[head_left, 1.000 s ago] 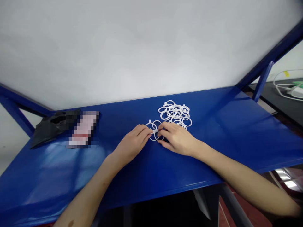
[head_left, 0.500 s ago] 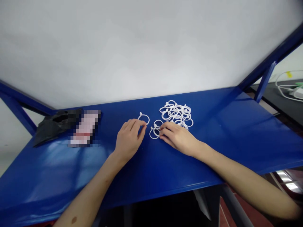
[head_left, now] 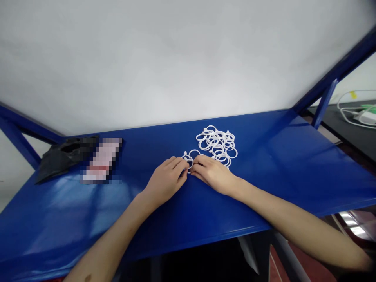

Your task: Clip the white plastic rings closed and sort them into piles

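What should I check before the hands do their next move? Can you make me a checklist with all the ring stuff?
1. Left hand at the few white rings: ok, it is right at them.
2. Right hand at those same rings: ok, it is there too.
3. Good grip on a ring: cannot tell, the hands hide it.
4. Rings in the pile lying apart: not ok, they overlap.
5. Pile resting on the blue table: ok, it is just beyond the right hand.
6. Blurred pink object and black bag away from the hands: ok, both are off to the left.
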A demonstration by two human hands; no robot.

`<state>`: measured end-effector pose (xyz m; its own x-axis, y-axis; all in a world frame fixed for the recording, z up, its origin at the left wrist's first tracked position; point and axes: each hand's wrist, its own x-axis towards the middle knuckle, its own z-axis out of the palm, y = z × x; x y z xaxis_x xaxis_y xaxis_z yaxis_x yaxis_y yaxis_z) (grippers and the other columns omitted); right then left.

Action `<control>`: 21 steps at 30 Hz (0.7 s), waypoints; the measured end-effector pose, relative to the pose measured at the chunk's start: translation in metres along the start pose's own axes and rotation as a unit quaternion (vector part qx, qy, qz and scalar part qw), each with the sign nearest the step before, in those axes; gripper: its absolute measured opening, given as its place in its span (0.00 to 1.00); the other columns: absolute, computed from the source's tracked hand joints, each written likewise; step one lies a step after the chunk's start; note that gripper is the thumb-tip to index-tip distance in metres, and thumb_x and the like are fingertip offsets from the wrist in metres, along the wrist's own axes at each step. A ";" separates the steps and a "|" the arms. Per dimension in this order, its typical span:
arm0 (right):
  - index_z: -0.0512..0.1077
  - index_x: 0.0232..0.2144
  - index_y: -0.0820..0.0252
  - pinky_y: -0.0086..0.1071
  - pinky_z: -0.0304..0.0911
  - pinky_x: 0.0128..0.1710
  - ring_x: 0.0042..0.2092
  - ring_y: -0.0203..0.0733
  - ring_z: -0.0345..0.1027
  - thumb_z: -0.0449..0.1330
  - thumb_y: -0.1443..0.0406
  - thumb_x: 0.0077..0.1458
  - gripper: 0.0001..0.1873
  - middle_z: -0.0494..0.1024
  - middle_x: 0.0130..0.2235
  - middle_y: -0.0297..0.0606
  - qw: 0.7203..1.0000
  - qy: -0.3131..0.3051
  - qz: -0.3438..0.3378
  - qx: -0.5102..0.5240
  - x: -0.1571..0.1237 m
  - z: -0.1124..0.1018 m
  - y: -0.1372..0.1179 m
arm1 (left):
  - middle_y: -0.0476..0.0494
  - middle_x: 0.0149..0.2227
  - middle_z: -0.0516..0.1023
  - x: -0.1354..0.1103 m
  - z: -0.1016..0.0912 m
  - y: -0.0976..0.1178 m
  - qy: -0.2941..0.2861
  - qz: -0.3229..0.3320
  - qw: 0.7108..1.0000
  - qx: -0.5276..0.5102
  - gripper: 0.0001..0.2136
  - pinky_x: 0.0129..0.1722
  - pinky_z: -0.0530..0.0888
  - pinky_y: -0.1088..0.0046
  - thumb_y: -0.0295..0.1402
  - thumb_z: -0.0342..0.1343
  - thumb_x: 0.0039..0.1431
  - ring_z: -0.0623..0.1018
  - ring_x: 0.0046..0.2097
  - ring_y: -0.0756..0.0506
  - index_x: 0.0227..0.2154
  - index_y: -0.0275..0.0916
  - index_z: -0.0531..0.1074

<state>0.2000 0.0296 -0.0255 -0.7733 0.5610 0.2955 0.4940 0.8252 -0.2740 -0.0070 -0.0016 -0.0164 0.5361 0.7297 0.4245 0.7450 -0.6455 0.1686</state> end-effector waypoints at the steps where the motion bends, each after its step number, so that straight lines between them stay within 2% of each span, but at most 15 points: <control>1: 0.74 0.39 0.64 0.36 0.66 0.42 0.41 0.42 0.67 0.51 0.65 0.70 0.13 0.73 0.41 0.43 1.000 0.001 0.003 0.002 0.000 0.000 0.000 | 0.46 0.36 0.77 -0.001 0.002 -0.001 -0.008 -0.002 1.000 0.001 0.04 0.42 0.73 0.67 0.26 0.49 0.66 0.75 0.39 0.45 0.37 0.39 0.69; 5: 0.73 0.39 0.64 0.35 0.67 0.41 0.41 0.42 0.69 0.52 0.66 0.69 0.11 0.73 0.42 0.43 1.000 -0.005 0.021 0.011 -0.001 0.000 -0.004 | 0.47 0.34 0.77 -0.002 0.006 -0.003 -0.032 -0.004 0.999 -0.007 0.05 0.39 0.73 0.68 0.27 0.49 0.68 0.74 0.37 0.45 0.38 0.39 0.69; 10: 0.69 0.41 0.65 0.31 0.67 0.32 0.35 0.38 0.69 0.55 0.64 0.67 0.08 0.73 0.42 0.42 0.996 -0.012 0.076 0.040 -0.002 -0.004 -0.009 | 0.48 0.32 0.75 -0.003 0.006 0.000 -0.041 -0.008 0.998 -0.041 0.06 0.37 0.73 0.69 0.28 0.48 0.69 0.74 0.36 0.45 0.37 0.39 0.69; 14: 0.68 0.48 0.64 0.32 0.67 0.30 0.34 0.37 0.70 0.55 0.64 0.67 0.11 0.70 0.49 0.46 0.997 -0.001 0.075 0.027 -0.003 -0.011 -0.008 | 0.47 0.35 0.77 -0.004 0.005 0.001 -0.046 -0.007 0.998 -0.052 0.05 0.38 0.74 0.68 0.29 0.48 0.70 0.73 0.38 0.45 0.39 0.39 0.69; 17: 0.69 0.50 0.63 0.35 0.70 0.33 0.36 0.39 0.71 0.56 0.65 0.66 0.12 0.67 0.54 0.50 0.999 0.000 0.052 -0.002 -0.003 -0.015 -0.003 | 0.47 0.36 0.77 -0.003 0.005 0.001 -0.043 0.002 0.998 -0.054 0.05 0.39 0.74 0.68 0.28 0.49 0.69 0.74 0.38 0.45 0.40 0.38 0.69; 21: 0.74 0.41 0.63 0.39 0.71 0.39 0.40 0.41 0.71 0.55 0.65 0.66 0.09 0.67 0.54 0.51 0.999 -0.011 0.038 -0.005 -0.002 -0.014 0.004 | 0.46 0.37 0.78 -0.003 0.007 0.002 -0.040 0.002 0.998 -0.058 0.03 0.42 0.75 0.67 0.28 0.51 0.68 0.74 0.40 0.44 0.40 0.38 0.70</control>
<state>0.2093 0.0330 -0.0146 -0.7419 0.6204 0.2543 0.5554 0.7811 -0.2854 -0.0045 -0.0034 -0.0230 0.5721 0.7396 0.3545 0.6941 -0.6669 0.2711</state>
